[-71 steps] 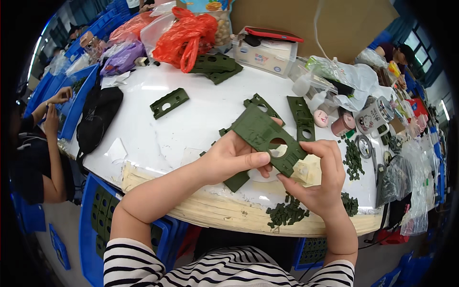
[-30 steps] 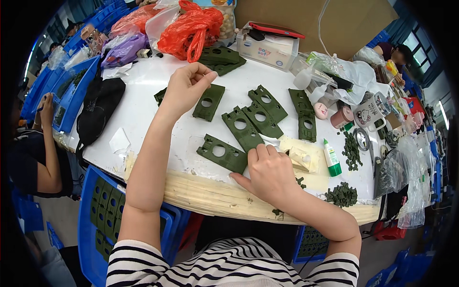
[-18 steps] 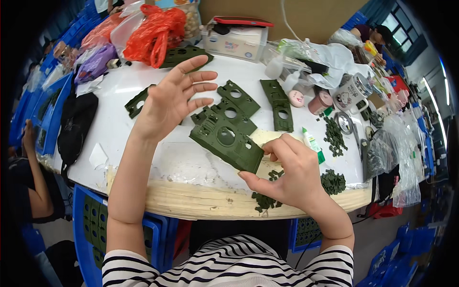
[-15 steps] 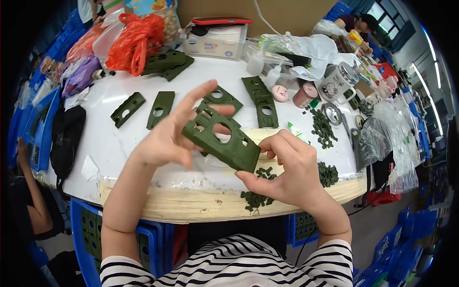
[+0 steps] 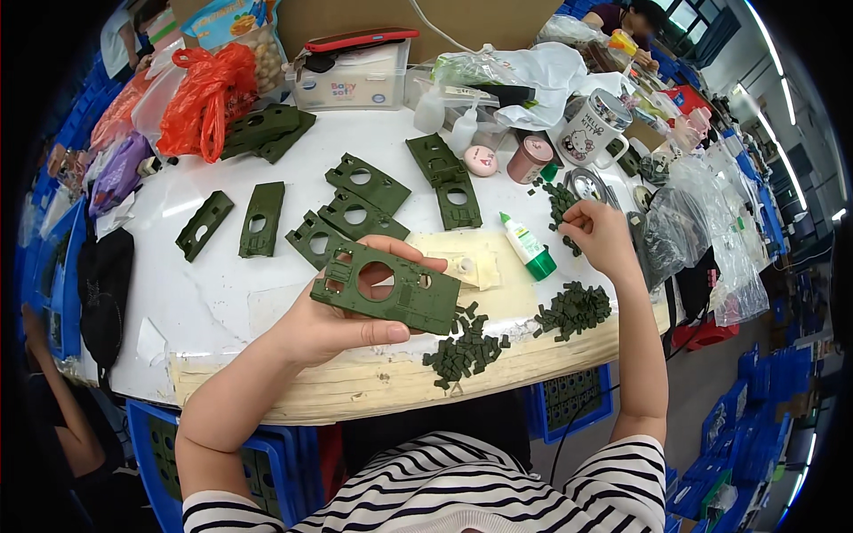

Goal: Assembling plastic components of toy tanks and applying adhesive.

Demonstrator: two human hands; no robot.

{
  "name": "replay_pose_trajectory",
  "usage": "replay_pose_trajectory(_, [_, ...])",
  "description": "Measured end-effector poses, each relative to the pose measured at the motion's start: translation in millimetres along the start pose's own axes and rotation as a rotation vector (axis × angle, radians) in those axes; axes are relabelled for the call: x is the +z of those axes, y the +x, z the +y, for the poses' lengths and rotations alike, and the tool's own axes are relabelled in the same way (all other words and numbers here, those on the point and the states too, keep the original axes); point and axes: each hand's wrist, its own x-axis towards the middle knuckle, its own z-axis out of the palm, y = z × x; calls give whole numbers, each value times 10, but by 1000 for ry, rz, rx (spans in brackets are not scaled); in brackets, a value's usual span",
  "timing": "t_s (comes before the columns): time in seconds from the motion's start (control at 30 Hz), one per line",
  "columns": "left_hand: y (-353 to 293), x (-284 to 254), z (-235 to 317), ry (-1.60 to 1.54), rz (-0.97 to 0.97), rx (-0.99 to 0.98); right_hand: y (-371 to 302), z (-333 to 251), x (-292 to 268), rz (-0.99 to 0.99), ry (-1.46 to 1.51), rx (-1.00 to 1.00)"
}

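My left hand grips the green panel from beneath, leaving its face clear, while my right hand pinches at small pieces, catch too hidden to tell.

Pretty clearly an assembly workshop: matching green plastic shells and piles of little bits across the white surface, blue crates around 4 o'clock, another person around 1.

left fingers partly behind green panel, contact at right fingers unclear
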Motion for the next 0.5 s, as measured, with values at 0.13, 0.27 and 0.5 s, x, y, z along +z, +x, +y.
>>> replay_pose_trajectory(0.13, [-20,-21,34,3,6,-5,28,18,66,-43,-3,38])
replay_pose_trajectory(0.27, [1,-53,22,25,-2,23,19,95,59,38,-8,-23])
replay_pose_trajectory(0.5, [-9,-41,23,31,65,84,-39,-694,-71,220,493,-209])
